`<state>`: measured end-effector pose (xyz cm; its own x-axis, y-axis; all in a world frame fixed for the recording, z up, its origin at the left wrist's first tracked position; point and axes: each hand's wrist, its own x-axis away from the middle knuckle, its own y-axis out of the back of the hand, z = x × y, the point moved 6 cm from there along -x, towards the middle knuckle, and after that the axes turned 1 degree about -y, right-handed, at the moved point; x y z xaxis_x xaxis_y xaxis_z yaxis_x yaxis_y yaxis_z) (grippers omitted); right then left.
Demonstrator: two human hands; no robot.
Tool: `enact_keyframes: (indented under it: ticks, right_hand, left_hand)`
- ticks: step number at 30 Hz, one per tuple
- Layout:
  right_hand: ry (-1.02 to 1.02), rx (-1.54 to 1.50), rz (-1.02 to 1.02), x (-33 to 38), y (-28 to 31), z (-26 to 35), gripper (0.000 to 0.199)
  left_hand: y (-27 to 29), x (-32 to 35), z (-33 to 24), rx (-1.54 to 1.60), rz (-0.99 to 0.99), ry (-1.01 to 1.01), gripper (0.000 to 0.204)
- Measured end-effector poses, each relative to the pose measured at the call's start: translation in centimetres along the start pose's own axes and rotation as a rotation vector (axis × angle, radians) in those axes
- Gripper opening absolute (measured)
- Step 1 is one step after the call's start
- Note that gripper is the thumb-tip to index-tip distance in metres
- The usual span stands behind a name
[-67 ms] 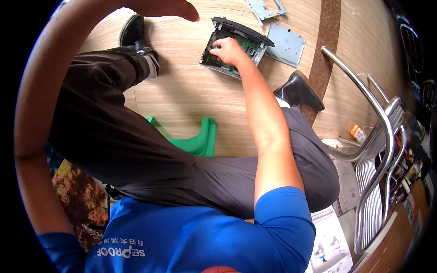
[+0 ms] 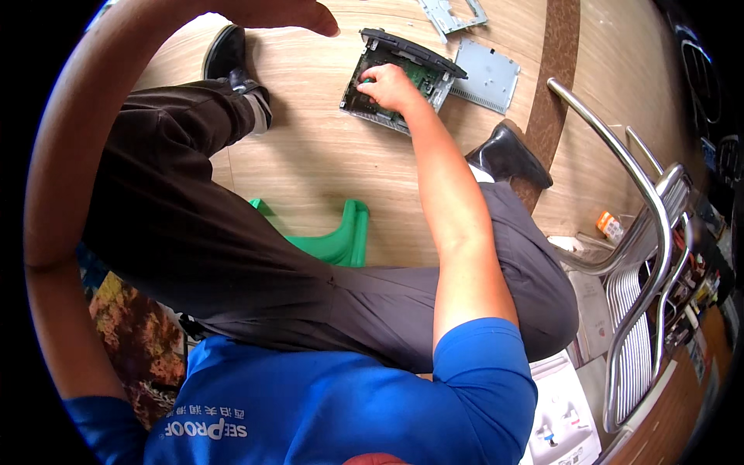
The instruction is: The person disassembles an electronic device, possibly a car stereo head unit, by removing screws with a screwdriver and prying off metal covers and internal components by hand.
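An electronic unit in an open metal case [image 2: 387, 120] lies on the floor ahead of me, its green circuit board and a dark front panel [image 2: 415, 53] showing. My right hand [image 2: 389, 87] reaches down into the case, its fingers bent together round a small green thing, mostly hidden by the fingers. My left arm arches up along the left side. At the upper edge, my left hand [image 2: 298, 14] shows a stretched-out digit, left of the unit and apart from it; its other fingers are cut off.
A flat metal cover plate [image 2: 487, 76] lies right of the unit, with a cut-out metal frame [image 2: 453, 17] beyond it. A green plastic piece [image 2: 337, 242] stands between my legs. On the right are a tubular metal chair [image 2: 647, 201] and a small orange-and-white package [image 2: 609, 226].
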<state>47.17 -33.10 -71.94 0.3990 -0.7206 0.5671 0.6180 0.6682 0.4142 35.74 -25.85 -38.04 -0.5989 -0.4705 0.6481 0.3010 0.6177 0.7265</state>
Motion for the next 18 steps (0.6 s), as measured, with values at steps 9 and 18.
enact_keyframes:
  ticks: [9, 18]
  right_hand:
    - [0.07, 0.003, -0.05, 0.5, 0.5, 0.8, 0.031]
    - [0.004, -0.109, -0.018, 2.4, 3.1, 2.8, 0.025]
  left_hand:
    - [0.4, 0.2, -0.5, -0.006, -0.047, -0.051, 0.048]
    - [0.5, 0.1, -0.6, 0.025, -0.07, -0.1, 0.049]
